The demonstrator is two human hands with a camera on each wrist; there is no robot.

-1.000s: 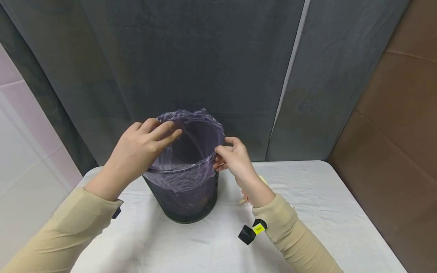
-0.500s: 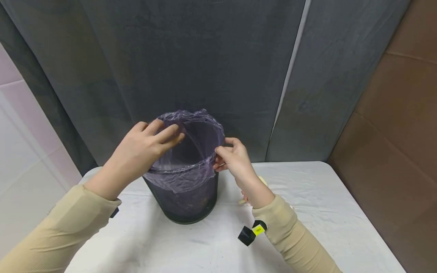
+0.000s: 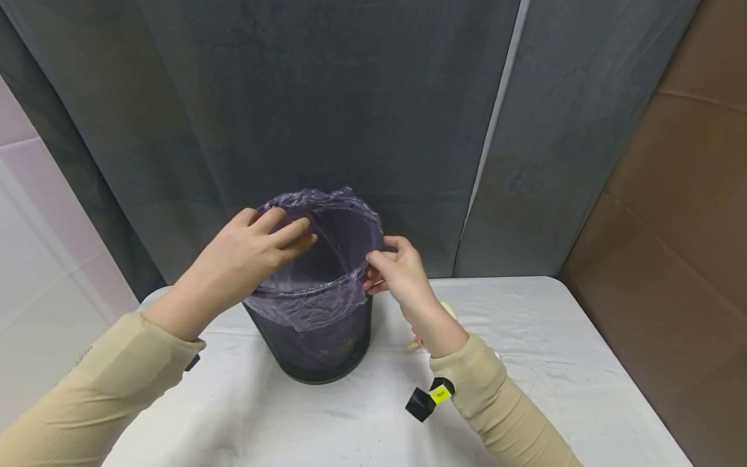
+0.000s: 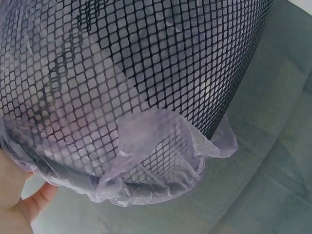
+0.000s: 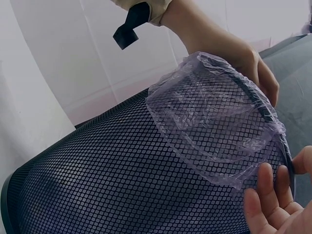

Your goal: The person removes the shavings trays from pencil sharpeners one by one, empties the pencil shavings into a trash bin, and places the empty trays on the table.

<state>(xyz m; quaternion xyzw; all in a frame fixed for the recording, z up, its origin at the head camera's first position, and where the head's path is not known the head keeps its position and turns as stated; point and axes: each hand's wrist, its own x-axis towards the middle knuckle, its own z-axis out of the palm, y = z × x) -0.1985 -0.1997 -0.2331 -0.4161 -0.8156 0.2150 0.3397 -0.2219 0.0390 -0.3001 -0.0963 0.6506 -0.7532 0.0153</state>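
Note:
A black mesh wastebasket (image 3: 318, 373) stands upright on the white-covered table (image 3: 350, 421). It is lined with a thin, translucent purple bin liner (image 3: 309, 310), whose edge folds down outside the rim. My left hand (image 3: 236, 263) reaches over the left of the rim, bent fingers inside the opening; the head view hides its thumb. On the right, my right hand (image 3: 403, 272) pinches the liner at the rim, thumb at the edge. The right wrist view shows its fingers (image 5: 267, 181) against the outside mesh. Crumpled liner (image 4: 151, 146) hangs over the rim in the left wrist view.
Partly hidden behind my right wrist lies a small pale yellow and pink object (image 3: 448, 310). A dark grey sheet (image 3: 362, 97) hangs behind the table. A brown panel (image 3: 671, 259) stands at the right, and pale tiles (image 3: 47, 227) at the left.
My left hand has shifted slightly, its fingers bending more over the rim. The right hand keeps its pinch and barely moves. The wastebasket stays in place.

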